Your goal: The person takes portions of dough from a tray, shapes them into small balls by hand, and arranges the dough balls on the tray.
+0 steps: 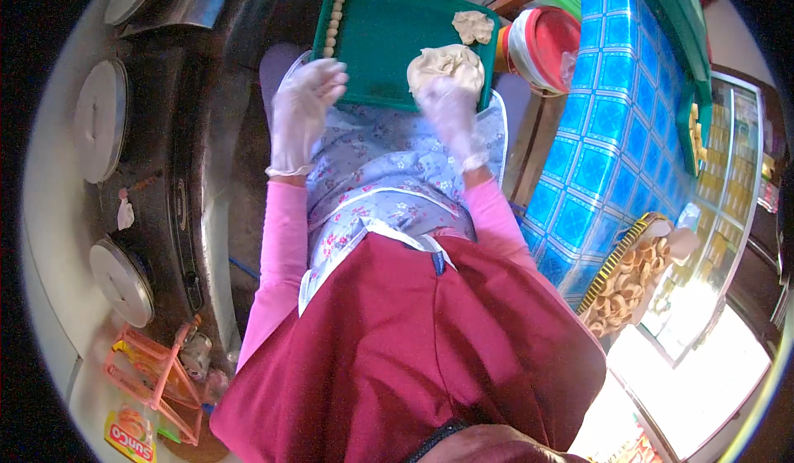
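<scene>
A green tray [376,45] rests across my lap. Along its left side runs a row of several small dough balls [333,25]. A large lump of pale dough [438,62] lies at the near right of the tray, with a smaller dough piece [473,27] behind it. My left hand [304,112], in a thin whitish glove, is over the tray's near left corner, close to the row; its fingers are loosely bent and apart, with nothing visible in them. My gloved right hand [453,116] is at the large lump's near edge, its fingers blurred and partly hidden.
To the right stands a table with a blue checked cloth [583,149], holding a basket of ring-shaped pieces [633,277]. A red-lidded tub [552,45] sits beside the tray. On the left are round metal lids [103,120] and an orange plastic rack [157,372].
</scene>
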Action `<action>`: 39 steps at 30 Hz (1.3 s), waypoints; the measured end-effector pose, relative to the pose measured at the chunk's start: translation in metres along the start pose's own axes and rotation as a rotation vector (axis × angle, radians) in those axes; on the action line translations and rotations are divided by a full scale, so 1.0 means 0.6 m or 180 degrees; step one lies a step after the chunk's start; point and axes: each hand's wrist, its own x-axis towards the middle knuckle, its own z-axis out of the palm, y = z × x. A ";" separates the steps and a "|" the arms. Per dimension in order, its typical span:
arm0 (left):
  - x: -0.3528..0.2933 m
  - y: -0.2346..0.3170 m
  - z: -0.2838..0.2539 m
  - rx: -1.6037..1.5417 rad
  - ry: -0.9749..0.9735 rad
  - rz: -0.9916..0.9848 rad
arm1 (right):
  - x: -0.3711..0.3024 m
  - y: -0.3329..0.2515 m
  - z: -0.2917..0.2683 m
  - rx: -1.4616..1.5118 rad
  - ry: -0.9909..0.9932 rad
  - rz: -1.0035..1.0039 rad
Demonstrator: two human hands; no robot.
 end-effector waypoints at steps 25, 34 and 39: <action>0.155 -0.245 0.111 -0.0449 -0.1332 -0.1678 | 0.127 0.104 -0.051 -0.0030 -0.0474 -0.0911; 0.183 -0.293 0.132 0.1488 -0.2267 -0.0028 | 0.066 0.115 -0.036 0.0750 0.0018 0.0630; 0.199 -0.316 0.103 -0.0578 -0.1090 -0.1273 | 0.033 -0.011 -0.110 0.2707 -0.0110 0.2006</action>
